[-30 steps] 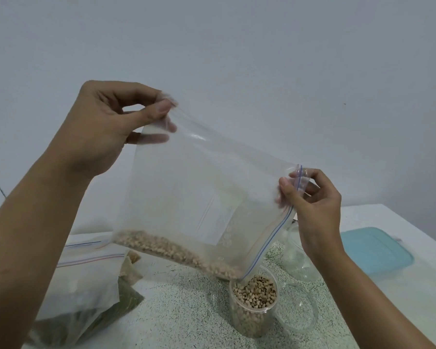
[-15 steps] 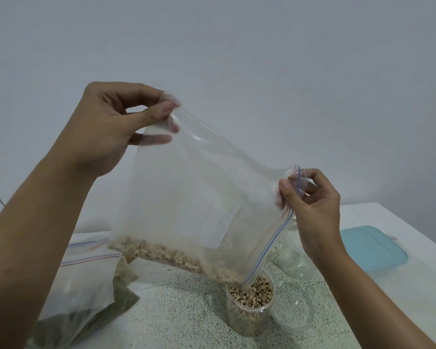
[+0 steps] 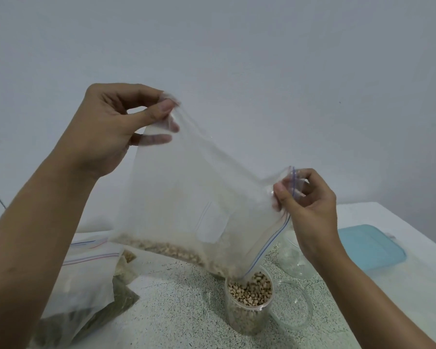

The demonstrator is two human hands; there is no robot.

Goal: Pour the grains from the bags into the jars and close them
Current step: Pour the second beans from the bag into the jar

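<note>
Jar: the clear jar [image 3: 248, 313] stood at the lower centre of the frame on the speckled table [image 3: 176, 298]. Pale beans [image 3: 251, 290] filled it almost to the rim.
Lid: a round clear lid [image 3: 291, 304] lay just beside the jar, on its right.
Spare bags: more zip bags [image 3: 86, 280] lay in a pile at the lower left, one with dark green content.
Risk: the jar looked nearly full, while a band of grains [image 3: 176, 250] lay along the low side of the held bag. With a steeper tilt, I judged, beans could heap over the rim and roll onto the table. The soft pouring corner could also slip off the mouth.
Bag: the zip bag [image 3: 199, 187] hung tilted in the middle of the frame, its open corner directly over the jar mouth. Whether it touched the rim I could not tell.
Left hand: at the upper left, the left hand [image 3: 111, 129] pinched the closed bottom corner between thumb and forefinger. The grains lay well below these fingers.
Right hand: right of centre, the right hand [image 3: 310, 197] pinched the zip edge, with the pouring corner below it.
Behind: a second clear jar [image 3: 293, 255], seemingly empty, and a pale blue lid [image 3: 368, 248] at the right.
</note>
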